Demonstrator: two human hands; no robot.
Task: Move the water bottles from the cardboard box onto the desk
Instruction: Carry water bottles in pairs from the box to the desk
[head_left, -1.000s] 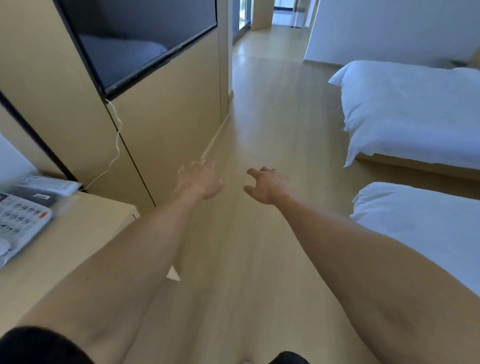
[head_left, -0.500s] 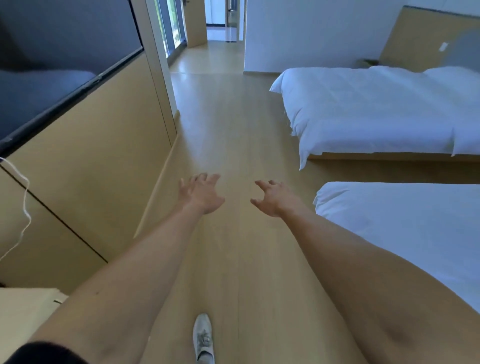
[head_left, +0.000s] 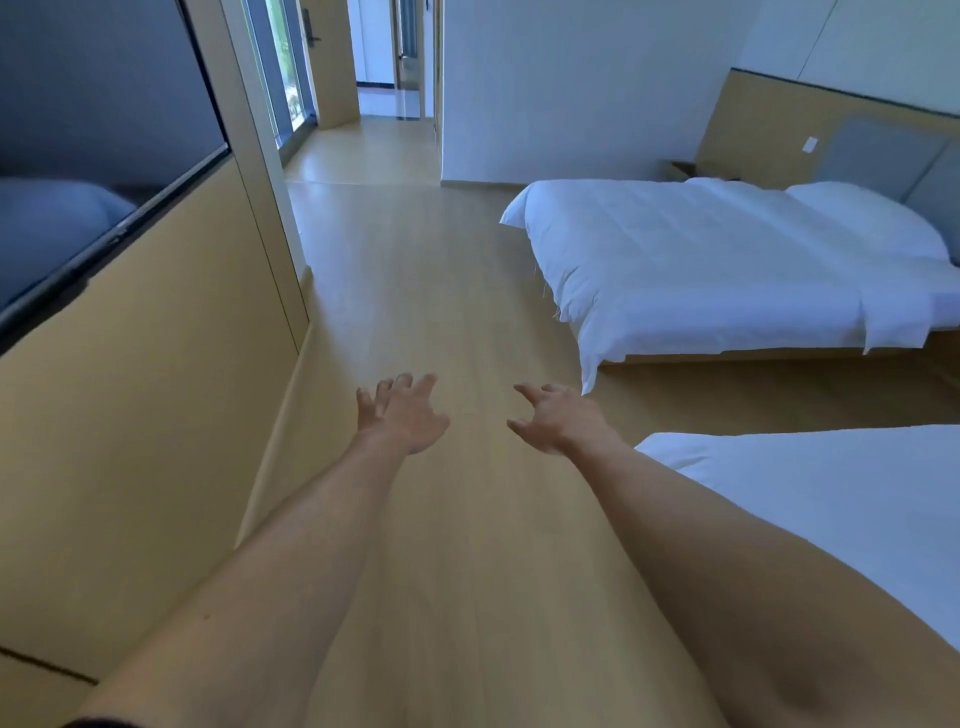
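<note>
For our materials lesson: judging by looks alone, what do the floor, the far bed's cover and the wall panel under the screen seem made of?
Floor: probably wood-look laminate or vinyl, with pale plank lines and a soft sheen.
Far bed's cover: white woven fabric, matte, creased and draping.
Wall panel: likely smooth tan laminate board, no visible grain.

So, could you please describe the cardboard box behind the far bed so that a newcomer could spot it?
Start at the far bed against the wooden headboard wall. Just beyond its far edge, an open brown cardboard box peeks over the white duvet, the only brown carton among white bedding.

Soft bluish daylight from the window (head_left: 291, 78), wide-angle bowing at edges.
</note>
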